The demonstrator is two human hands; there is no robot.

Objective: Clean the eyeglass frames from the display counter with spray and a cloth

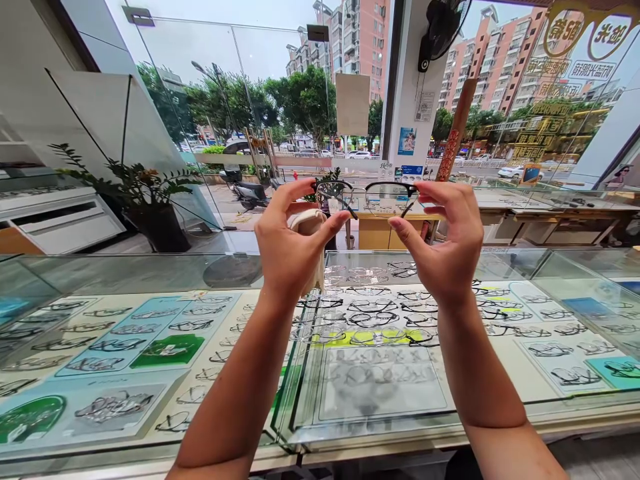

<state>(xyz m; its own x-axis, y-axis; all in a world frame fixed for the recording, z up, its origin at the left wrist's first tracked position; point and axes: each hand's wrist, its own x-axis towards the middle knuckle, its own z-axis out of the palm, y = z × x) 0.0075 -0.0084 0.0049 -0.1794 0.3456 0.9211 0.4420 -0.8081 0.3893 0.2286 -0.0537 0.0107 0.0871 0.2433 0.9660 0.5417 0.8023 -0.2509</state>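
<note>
A pair of eyeglasses (367, 189) with dark browline tops is held up in front of me, above the glass counter. My left hand (295, 233) pinches its left end between thumb and fingers. A pale cloth (316, 270) hangs from that same hand, partly hidden behind the palm and wrist. My right hand (447, 233) grips the other end of the frame, its fingers at the upper corner and its thumb below. Through the lenses I see the shop and street beyond.
A glass display case (310, 427) with many eyeglass frames in rows spans the foreground. To the left stands a potted plant (155, 213). Behind are another counter (550, 200), a glass door (250, 100) and a wall fan (443, 30). A scooter (253, 193) is outside.
</note>
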